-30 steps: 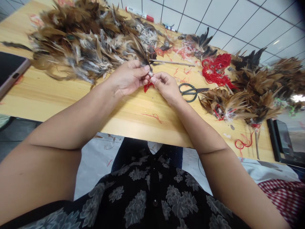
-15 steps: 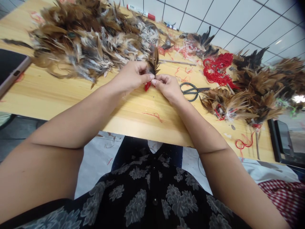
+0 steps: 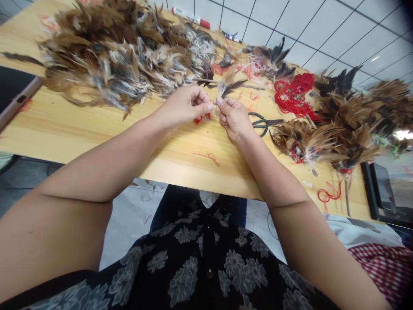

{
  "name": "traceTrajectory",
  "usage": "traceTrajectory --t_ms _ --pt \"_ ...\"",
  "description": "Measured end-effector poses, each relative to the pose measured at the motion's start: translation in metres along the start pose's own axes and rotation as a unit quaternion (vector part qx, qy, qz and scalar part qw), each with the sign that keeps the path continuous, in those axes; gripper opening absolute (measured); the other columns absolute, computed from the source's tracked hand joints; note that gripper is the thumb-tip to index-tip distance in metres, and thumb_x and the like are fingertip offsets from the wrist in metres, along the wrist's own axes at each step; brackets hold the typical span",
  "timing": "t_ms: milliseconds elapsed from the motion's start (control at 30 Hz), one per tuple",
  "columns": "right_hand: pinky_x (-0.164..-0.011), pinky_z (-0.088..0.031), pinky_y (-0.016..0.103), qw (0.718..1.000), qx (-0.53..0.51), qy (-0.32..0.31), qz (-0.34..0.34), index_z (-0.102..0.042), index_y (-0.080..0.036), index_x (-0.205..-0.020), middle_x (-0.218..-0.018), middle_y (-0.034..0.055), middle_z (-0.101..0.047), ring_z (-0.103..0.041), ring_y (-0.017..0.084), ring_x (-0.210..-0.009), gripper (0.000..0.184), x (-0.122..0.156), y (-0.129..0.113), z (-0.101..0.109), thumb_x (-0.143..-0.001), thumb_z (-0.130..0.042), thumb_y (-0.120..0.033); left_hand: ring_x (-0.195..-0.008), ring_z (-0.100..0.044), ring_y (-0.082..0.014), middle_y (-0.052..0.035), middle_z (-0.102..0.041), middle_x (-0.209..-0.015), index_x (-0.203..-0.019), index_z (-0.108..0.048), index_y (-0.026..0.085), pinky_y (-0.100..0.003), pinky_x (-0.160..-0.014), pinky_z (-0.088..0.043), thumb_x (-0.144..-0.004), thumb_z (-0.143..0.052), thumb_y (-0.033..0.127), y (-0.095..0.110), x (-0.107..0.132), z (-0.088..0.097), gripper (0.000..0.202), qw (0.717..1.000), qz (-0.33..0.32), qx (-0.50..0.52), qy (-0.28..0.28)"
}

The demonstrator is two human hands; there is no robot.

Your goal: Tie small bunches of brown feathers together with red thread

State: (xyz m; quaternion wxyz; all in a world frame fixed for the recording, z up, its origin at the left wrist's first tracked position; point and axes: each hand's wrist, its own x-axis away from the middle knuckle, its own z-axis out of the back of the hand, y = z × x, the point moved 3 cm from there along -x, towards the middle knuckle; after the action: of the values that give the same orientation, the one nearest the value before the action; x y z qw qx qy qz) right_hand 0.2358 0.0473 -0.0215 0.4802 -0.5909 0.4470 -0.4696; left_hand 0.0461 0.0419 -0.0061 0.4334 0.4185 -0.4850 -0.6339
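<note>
My right hand (image 3: 234, 118) is shut on a small tuft of brown and black feathers (image 3: 229, 87), which sticks up from its fingertips. My left hand (image 3: 189, 105) is pinched closed a short way to the left, with a bit of red thread (image 3: 201, 119) showing below its fingers. Both hands are over the wooden table (image 3: 97, 140). A large heap of brown, cream and black feathers (image 3: 109, 60) lies just beyond my left hand. Black-handled scissors (image 3: 264, 123) lie close to the right of my right hand.
A thin wooden stick (image 3: 248, 85) lies beyond my hands, next to a tangle of red yarn (image 3: 295, 94). Tied feather bunches (image 3: 335, 125) fill the table's right side. A marker (image 3: 190, 17) lies at the far edge, and a tablet (image 3: 16, 90) sits at the left.
My hands have moved apart, with the right hand shifting to the right. The feather tuft, earlier pinched between both hands, now rises from my right hand's fingers.
</note>
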Motion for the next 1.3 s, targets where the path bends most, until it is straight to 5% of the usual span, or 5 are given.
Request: traceTrajectory --t_ms 433,733,900,1033,1300 --pt "-0.073 -0.038 0.027 0.992 0.087 0.01 0.096 -0.047 -0.027 -0.085 -0.077 -0.0069 -0.037 -0.037 0.013 -0.075 0.058 -0.01 0.019 -0.001 -0.117 -0.09 -0.052 -0.064 -0.069 -0.0152 0.0017 -0.067 -0.068 -0.086 -0.07 0.019 -0.028 -0.068 -0.054 -0.115 -0.097 0.014 -0.013 -0.002 -0.01 0.04 0.998 0.043 0.028 0.046" --pt "-0.074 -0.037 0.028 0.99 0.099 0.006 0.105 -0.047 -0.028 -0.083 -0.077 -0.007 -0.039 -0.04 0.013 -0.077 0.064 -0.012 0.022 -0.002 -0.112 -0.094 -0.059 -0.071 -0.065 -0.0185 0.0064 -0.064 -0.068 -0.088 -0.066 0.022 -0.034 -0.082 -0.056 -0.112 -0.088 -0.005 0.016 0.006 -0.014 0.043 0.99 0.054 -0.104 0.079" --pt "-0.074 -0.034 0.029 0.987 0.128 0.008 0.101 -0.049 -0.027 -0.079 -0.075 -0.0086 -0.042 -0.04 0.012 -0.074 0.054 -0.008 0.014 -0.006 -0.116 -0.089 -0.03 -0.074 -0.071 -0.0216 0.0025 -0.071 -0.081 -0.099 -0.07 0.022 -0.035 -0.078 -0.057 -0.106 -0.081 0.004 0.014 0.004 -0.011 0.022 0.997 0.025 -0.051 0.051" --pt "-0.082 -0.04 0.03 0.975 0.206 0.006 0.084 -0.054 -0.025 -0.079 -0.075 -0.0087 -0.047 -0.05 0.014 -0.08 0.048 -0.001 0.006 -0.017 -0.113 -0.084 -0.013 -0.078 -0.065 -0.0228 0.0011 -0.066 -0.08 -0.089 -0.067 0.022 -0.035 -0.077 -0.049 -0.098 -0.078 0.01 0.022 0.006 -0.003 0.018 0.986 0.041 -0.146 0.062" --pt "-0.099 -0.05 0.029 0.957 0.265 -0.039 0.113 -0.065 -0.026 -0.084 -0.082 -0.0088 -0.064 -0.067 0.016 -0.098 0.034 -0.008 0.019 -0.032 -0.106 -0.085 -0.011 -0.073 -0.055 -0.0226 0.0037 -0.057 -0.067 -0.078 -0.061 0.026 -0.035 -0.07 -0.037 -0.089 -0.072 0.045 0.029 0.01 0.011 0.025 0.927 0.083 -0.359 0.069"
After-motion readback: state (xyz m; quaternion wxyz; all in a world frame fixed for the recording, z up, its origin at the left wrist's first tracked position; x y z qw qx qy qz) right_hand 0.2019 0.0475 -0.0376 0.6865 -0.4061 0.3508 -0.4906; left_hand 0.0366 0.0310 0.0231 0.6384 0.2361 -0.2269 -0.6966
